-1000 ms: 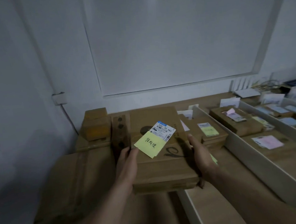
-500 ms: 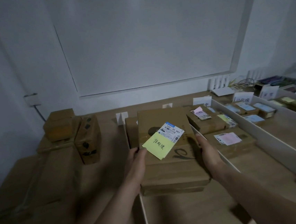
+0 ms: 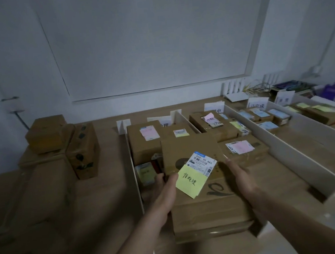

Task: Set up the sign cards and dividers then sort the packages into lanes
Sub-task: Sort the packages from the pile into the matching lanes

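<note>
both hands, left (image 3: 165, 190) and right (image 3: 241, 176), fingers clamped on the flat cardboard package (image 3: 200, 177) above the leftmost lane

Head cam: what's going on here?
A person is sorting parcels into lanes on a wooden table. Both hands hold one flat cardboard box by its sides, left hand and right hand, over the near end of the leftmost lane. A yellow sticky note and a shipping label sit on its top. White dividers and sign cards are up, and the lanes hold labelled boxes. Unsorted boxes are stacked at left.
</note>
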{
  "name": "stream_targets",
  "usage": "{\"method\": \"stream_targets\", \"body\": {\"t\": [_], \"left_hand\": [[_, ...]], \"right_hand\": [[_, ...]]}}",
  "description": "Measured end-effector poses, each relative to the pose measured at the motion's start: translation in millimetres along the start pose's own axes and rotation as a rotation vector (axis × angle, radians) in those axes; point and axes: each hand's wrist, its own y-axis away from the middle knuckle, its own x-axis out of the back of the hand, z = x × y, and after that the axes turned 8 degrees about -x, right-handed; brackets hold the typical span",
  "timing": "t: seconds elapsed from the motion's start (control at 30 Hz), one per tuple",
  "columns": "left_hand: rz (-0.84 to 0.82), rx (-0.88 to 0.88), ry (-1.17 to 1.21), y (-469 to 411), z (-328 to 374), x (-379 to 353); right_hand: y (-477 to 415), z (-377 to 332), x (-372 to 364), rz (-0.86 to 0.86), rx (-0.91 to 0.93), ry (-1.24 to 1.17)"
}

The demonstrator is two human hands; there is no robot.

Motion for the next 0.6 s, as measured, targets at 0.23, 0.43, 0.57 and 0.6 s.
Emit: {"method": "stream_targets", "body": {"t": [0.23, 0.43, 0.57, 0.6], "left_hand": [[-0.015, 0.085, 0.009, 17, -23, -13], [0.018, 0.186, 0.042, 22, -25, -31], [0.056, 0.26, 0.024, 25, -31, -49], [0.064, 0.285, 0.023, 26, -31, -53]], "right_hand": [[1, 45, 7, 0.001, -0.043, 0.034], [-16, 49, 17, -0.028, -0.053, 0.105], [-18, 48, 27, -0.063, -0.03, 0.161], [-20, 49, 30, -0.072, -0.037, 0.174]]}}
